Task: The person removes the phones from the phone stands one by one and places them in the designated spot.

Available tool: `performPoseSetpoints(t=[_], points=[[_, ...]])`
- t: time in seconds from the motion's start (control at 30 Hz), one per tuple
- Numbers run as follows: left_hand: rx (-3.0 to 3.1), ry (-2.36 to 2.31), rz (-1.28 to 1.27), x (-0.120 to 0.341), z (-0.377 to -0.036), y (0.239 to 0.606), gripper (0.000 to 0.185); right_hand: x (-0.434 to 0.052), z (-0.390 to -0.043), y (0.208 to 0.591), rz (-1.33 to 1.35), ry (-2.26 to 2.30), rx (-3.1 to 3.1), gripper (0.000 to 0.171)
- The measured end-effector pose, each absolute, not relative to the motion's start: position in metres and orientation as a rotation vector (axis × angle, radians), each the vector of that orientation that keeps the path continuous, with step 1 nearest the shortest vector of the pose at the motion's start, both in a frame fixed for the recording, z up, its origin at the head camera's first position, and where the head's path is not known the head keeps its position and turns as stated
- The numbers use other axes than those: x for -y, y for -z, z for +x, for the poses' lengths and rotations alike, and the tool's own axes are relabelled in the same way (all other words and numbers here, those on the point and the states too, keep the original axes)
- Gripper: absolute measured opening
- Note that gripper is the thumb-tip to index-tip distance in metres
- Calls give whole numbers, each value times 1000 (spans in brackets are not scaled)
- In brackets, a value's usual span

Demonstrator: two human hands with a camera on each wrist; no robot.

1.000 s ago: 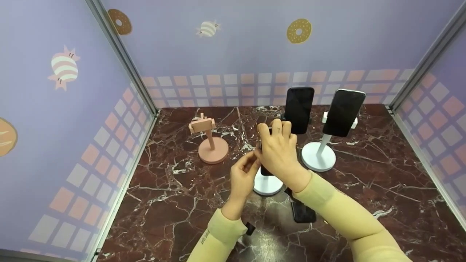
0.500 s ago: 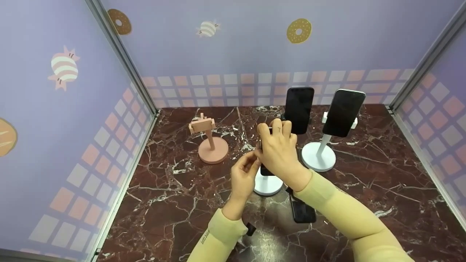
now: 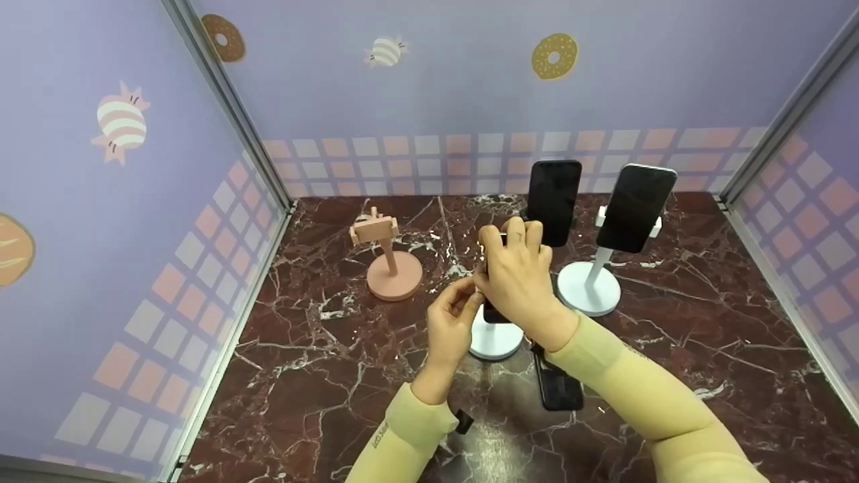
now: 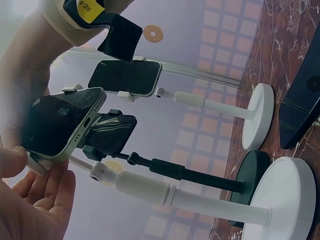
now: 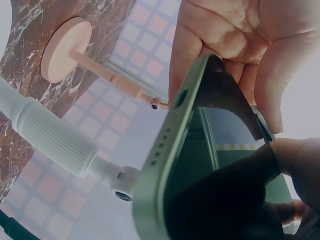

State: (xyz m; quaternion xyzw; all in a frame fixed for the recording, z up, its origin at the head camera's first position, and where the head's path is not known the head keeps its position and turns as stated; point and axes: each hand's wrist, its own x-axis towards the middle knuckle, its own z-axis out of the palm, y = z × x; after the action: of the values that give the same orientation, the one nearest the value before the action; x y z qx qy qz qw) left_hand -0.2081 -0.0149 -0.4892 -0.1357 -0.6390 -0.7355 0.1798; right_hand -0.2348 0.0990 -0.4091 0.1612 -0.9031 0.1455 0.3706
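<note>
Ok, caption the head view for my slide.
Right hand and left hand handle a phone on the nearer white stand.

Near the frame's centre, a middle stand (image 3: 495,345) is on the surface (image 3: 295,409), a clamped phone (image 3: 495,313) at its top. A second stand (image 3: 394,276) is left; behind and right, a third stand (image 3: 589,292) carries another phone (image 3: 636,209), a rear phone (image 3: 553,198) just to its left. A loose phone (image 3: 561,389) lies below right of centre.

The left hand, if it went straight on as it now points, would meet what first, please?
Past the clamp that the left hand pinches, most likely the smartphone in the nearer white phone stand; the right hand looks just beyond, though depth is unclear.
</note>
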Motion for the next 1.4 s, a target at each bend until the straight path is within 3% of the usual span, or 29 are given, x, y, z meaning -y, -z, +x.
performPoseSetpoints(t=[1.4], points=[[1825,2103,-350,16,-208,488,27,-113,-232,406,531,-566,2354,46]])
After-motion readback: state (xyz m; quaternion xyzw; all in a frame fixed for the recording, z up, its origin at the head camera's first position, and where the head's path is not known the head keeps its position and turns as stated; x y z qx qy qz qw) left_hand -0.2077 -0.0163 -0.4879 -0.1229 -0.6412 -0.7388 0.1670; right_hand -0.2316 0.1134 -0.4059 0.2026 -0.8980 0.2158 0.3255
